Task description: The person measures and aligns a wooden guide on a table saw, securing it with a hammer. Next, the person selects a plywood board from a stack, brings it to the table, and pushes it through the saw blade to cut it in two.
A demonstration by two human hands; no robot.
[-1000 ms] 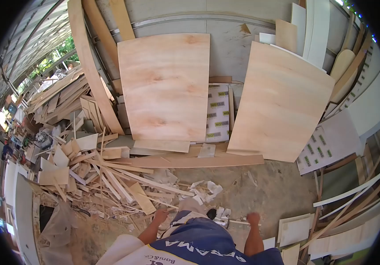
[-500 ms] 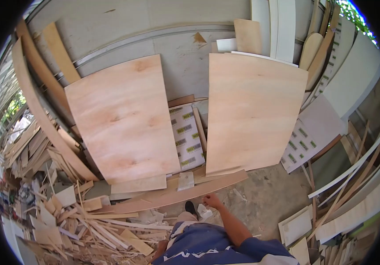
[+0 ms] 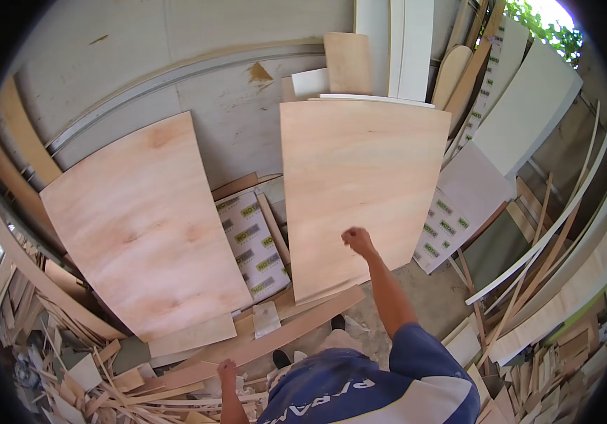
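Note:
My right hand [image 3: 357, 241] is held up in front of the right plywood sheet [image 3: 367, 169], its fingers curled in and nothing showing in them. Whether it touches the sheet I cannot tell. That pale sheet leans upright against the wall. Low down, my left hand [image 3: 227, 370] is closed, near a long brown board [image 3: 268, 344] on the floor; no object shows in it. A second plywood sheet [image 3: 141, 233], with reddish patches, leans to the left. Between the two sheets stands a white panel with printed labels [image 3: 252, 237].
Scrap wood strips [image 3: 98, 381] lie heaped at the lower left. On the right, long bent strips [image 3: 540, 230] and a white panel [image 3: 526, 106] lean together. More offcuts [image 3: 536, 381] pile up at lower right. A grey wall [image 3: 127, 71] stands behind.
My view has swung right, and the sheets sit further left. My right hand has risen from near the floor board to before the right sheet. My left hand has come into clear view.

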